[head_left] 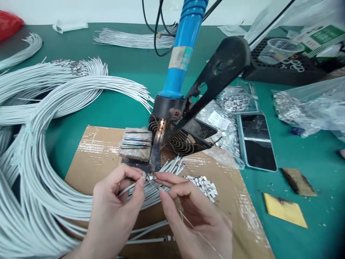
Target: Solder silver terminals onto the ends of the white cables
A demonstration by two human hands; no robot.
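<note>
My left hand (121,201) is closed, with thumb and forefinger pinching the end of a white cable (126,189). A small shiny metal tab (151,177) sits at that end, just below the tip of a blue-handled soldering iron (155,158) mounted in a black stand. My right hand (194,212) is closed too, its fingertips beside the tab. A thin solder wire (201,235) passes through the right hand and reaches up toward the tab. Whether the iron tip touches the tab I cannot tell.
Brown cardboard (231,201) lies under the work. Bundles of white cables (40,144) fill the left. A pile of metal tabs (203,187) is right of the iron. A grey block (136,144), a phone (257,142), a yellow sponge (285,210) and plastic bags (309,104) lie around.
</note>
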